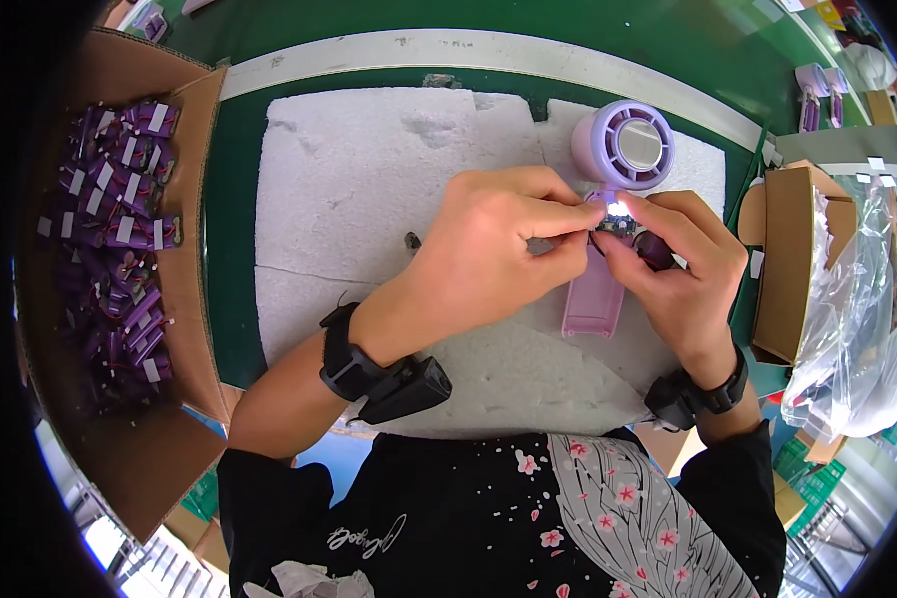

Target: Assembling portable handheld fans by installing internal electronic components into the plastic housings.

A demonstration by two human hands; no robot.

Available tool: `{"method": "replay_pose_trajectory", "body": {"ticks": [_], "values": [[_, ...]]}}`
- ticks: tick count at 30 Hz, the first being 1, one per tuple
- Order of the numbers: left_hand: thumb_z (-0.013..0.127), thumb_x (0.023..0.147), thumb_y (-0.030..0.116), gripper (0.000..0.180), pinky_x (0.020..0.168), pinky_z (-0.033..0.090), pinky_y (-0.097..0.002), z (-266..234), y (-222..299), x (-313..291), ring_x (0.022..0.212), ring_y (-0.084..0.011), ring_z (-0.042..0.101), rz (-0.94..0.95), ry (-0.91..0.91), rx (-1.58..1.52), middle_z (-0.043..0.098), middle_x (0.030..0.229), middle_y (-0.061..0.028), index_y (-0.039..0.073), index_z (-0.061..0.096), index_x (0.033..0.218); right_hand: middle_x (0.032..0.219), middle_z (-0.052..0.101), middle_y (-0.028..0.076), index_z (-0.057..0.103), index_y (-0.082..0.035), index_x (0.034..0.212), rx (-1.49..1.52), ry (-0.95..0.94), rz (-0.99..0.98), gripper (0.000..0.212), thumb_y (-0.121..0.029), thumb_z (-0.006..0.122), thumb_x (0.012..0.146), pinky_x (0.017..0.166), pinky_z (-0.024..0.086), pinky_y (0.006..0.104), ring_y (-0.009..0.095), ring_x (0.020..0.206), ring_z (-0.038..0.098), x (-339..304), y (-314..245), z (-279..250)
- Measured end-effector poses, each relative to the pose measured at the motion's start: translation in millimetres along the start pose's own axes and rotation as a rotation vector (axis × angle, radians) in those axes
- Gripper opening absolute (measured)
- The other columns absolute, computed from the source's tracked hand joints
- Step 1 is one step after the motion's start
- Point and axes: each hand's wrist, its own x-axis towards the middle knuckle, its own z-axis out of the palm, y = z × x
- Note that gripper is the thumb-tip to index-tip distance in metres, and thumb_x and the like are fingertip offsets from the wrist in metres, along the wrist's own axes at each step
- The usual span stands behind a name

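A lilac handheld fan lies on the white foam sheet, its round head (pixel 623 147) at the far end and its open handle shell (pixel 592 304) pointing toward me. At the top of the handle sits a small circuit board (pixel 618 223) with a bright light on it. My left hand (pixel 493 244) pinches at the board's left edge, the exact grip partly hidden by its fingers. Closed about the board's right side are the thumb and index finger of my right hand (pixel 688 274). A dark purple battery cell (pixel 654 249) lies between those two fingers, partly covered.
On the left stands a cardboard box (pixel 194 239) holding many purple wired battery cells (pixel 120 209). The foam sheet (pixel 349 189) rests on a green table (pixel 239 329). Another carton (pixel 787 264) with clear plastic (pixel 847 349) is at the right. More fan parts (pixel 815 82) stand far right.
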Motion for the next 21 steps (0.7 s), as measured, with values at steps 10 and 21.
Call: {"method": "replay_pose_trajectory", "body": {"ticks": [10, 21], "values": [[0.066, 0.078, -0.009, 0.035, 0.072, 0.055, -0.0265, -3, -2, 2, 0.086, -0.0157, 0.067, -0.153, -0.118, -0.262, 0.068, 0.106, -0.0124, 0.001, 0.069, 0.111, 0.085, 0.065, 0.006, 0.069, 0.000, 0.098, 0.125, -0.063, 0.216, 0.023, -0.002, 0.078, 0.077, 0.052, 0.045, 0.0213, 0.008, 0.060, 0.059, 5, -10, -8], [0.061, 0.083, -0.007, 0.044, 0.078, 0.054, -0.0311, 0, 4, 7, 0.091, -0.0174, 0.065, -0.168, -0.247, -0.247, 0.066, 0.116, -0.0089, 0.004, 0.060, 0.126, 0.080, 0.061, 0.009, 0.067, -0.002, 0.089, 0.007, -0.116, 0.157, 0.015, -0.002, 0.075, 0.076, 0.052, 0.048, 0.0284, 0.019, 0.059, 0.062, 5, -9, -15]]}}
